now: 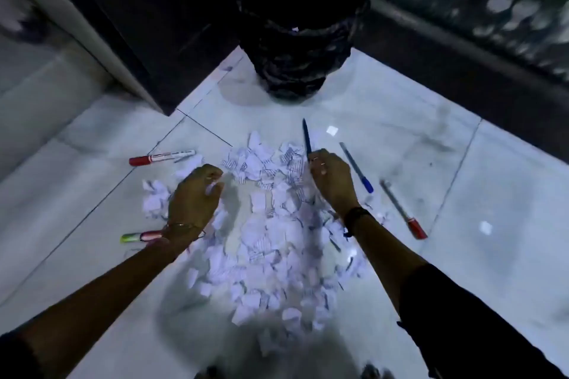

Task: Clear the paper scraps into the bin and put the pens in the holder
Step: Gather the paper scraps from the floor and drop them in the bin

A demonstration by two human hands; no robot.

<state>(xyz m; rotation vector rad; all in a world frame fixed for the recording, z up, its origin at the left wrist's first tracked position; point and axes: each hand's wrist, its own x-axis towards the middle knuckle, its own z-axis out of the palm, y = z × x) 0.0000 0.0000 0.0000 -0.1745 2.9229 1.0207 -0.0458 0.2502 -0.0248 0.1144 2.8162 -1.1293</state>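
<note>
A wide pile of torn white paper scraps covers the tiled floor in front of me. My left hand rests curled on the pile's left edge, fingers closed on a few scraps. My right hand is over the pile's upper right, shut on a dark blue pen that points away from me. A black-lined bin stands beyond the pile. Loose on the floor lie a red-capped marker, a green and pink highlighter, a blue-capped pen and a red-capped pen. No pen holder is visible.
A dark cabinet rises at the upper left, its corner close to the pile. A dark skirting and patterned wall run along the right. Two stray scraps lie apart on the pale floor tiles.
</note>
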